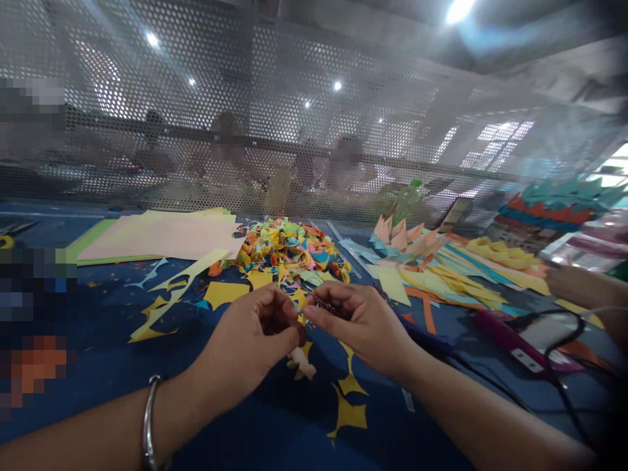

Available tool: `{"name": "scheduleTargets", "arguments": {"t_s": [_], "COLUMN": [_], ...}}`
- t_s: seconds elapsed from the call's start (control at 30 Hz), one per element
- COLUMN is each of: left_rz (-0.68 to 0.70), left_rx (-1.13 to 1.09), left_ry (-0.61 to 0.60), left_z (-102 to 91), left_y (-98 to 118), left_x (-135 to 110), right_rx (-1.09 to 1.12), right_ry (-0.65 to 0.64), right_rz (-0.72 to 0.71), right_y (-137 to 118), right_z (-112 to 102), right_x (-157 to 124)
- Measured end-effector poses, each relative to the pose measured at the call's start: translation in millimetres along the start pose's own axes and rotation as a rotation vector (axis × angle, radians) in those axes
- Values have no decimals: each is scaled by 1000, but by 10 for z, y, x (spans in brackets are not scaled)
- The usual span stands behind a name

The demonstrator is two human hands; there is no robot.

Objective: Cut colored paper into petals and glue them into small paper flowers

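Both grips are closed. Your left hand (255,337) curls its fingers onto a small pink paper piece (303,364) that hangs just beneath it. Your right hand (360,320) pinches a thin dark tool (324,305), its tip towards the left hand; you cannot tell what the tool is.

Your hands meet at centre over the blue table cover (275,438).
- 10 o'clock: stacked whole sheets (167,237).
- 2 o'clock: cut strips and folded shapes (441,261), spread wide.
- 12 o'clock, near: the scrap pile (287,252).
- 6 o'clock: yellow offcuts (349,402), lying flat.

Judgement: going by the scraps and finished shapes, much cutting is done. The whole sheets suggest more remains. The pink piece is in work between your fingers.
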State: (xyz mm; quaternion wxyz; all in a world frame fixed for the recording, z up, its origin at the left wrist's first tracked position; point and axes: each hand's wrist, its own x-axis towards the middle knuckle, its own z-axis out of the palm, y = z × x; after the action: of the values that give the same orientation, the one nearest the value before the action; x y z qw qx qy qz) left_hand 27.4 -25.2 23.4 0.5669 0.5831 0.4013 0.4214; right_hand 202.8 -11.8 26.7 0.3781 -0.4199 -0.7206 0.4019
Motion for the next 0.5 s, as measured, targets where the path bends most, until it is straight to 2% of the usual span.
{"name": "scheduleTargets", "arguments": {"t_s": [0.1, 0.3, 0.5], "left_rz": [-7, 32, 24], "left_rx": [5, 87, 0], "left_ry": [-17, 22, 0], "left_z": [4, 13, 26], "left_y": [12, 7, -6], "left_x": [-13, -26, 7], "right_rx": [21, 23, 34], "right_ry": [3, -11, -37], "right_rz": [4, 3, -9], "right_y": [-17, -54, -51], "right_z": [-3, -1, 20], "right_x": [1, 13, 3]}}
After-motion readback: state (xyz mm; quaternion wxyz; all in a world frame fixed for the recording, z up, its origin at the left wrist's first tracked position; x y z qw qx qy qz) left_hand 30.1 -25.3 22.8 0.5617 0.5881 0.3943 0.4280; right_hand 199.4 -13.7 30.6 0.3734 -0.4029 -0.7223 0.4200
